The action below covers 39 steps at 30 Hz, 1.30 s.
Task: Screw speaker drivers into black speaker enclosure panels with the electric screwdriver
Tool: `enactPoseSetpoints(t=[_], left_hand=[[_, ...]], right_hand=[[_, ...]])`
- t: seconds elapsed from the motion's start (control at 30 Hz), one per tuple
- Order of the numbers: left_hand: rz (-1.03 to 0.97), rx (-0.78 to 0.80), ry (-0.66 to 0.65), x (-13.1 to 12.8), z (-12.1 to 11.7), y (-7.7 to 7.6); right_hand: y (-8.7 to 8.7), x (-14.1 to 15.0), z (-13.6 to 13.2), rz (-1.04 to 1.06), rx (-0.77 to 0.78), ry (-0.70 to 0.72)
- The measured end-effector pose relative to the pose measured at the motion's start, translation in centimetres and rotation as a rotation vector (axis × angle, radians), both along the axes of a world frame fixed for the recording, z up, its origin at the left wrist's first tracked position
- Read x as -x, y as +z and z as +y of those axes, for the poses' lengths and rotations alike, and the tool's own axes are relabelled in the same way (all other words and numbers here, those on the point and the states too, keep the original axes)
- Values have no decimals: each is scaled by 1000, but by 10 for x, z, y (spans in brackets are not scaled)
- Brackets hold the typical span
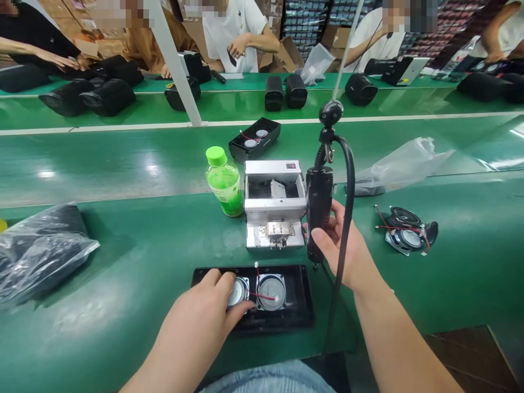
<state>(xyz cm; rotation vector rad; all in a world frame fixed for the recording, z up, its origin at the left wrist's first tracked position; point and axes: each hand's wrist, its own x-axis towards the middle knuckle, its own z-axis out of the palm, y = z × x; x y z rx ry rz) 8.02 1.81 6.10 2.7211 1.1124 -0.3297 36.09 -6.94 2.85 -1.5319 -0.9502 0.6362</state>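
Note:
My left hand [216,305] grips a round speaker driver [238,292], fingers over its far side and thumb on its near side. That driver sits in a black speaker panel [301,322] lying flat on the green bench. Beside it in the panel is a second speaker driver [271,292], with a red wire across its back. Fingers and thumb of my right hand [338,245] are round a black electric screwdriver [319,213], which hangs upright with its tip down near the panel's far right corner. A silver screw feeder [275,207] stands behind the panel, left of the screwdriver.
A green-capped bottle [225,183] stands left of the feeder. Loose speaker drivers [406,230] lie to the right, a bagged black item [45,251] to the left. Behind is a black speaker housing [254,139]. A black cable [347,202] loops beside my right hand. Co-workers sit across the line.

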Motion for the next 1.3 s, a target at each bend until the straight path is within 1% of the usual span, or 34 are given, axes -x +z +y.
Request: enactPoseSetpoints(t=[0.17,0.27,0.33,0.43,0.53,0.6,0.7,0.8,0.87,0.93,1.0,1.03,1.1,1.17,1.23,1.3], left_hand=[[31,-49,-10,1,-6,-5],[35,-25,-18,0,-6,-3],[36,-3,-32,-2,-5,-1],[34,4,-60,-4,-3,2],[33,-16,-63,-5,0,4],[25,-19,-60,-6,2,5],[6,-8,-42,-5,3,3],[-57,-4,-48,1,2,-3],[-175,-45,-84,10,1,-7],[-362,-128,-119,23,2,-10],[-530,-191,-115,39,5,-12],[-572,-188,-91,47,7,-14],[-579,-98,0,61,9,-20],[-559,56,80,69,9,-30],[-579,158,102,71,5,-42],[-612,183,81,65,-1,-51]], right_hand=[[-7,0,10,81,-124,-20],[-1,6,12,141,-213,-59],[9,11,11,190,-276,-112],[32,15,2,243,-356,-191],[56,17,-8,292,-376,-264],[69,20,-12,287,-392,-300],[85,28,-12,239,-453,-283],[103,37,-4,248,-495,-195],[114,45,6,243,-525,-173],[121,52,20,217,-560,-161],[120,57,35,187,-571,-94],[116,58,42,174,-575,-44],[104,60,55,141,-599,60],[90,60,63,115,-607,145],[80,60,66,115,-561,198],[77,61,67,117,-513,188]])
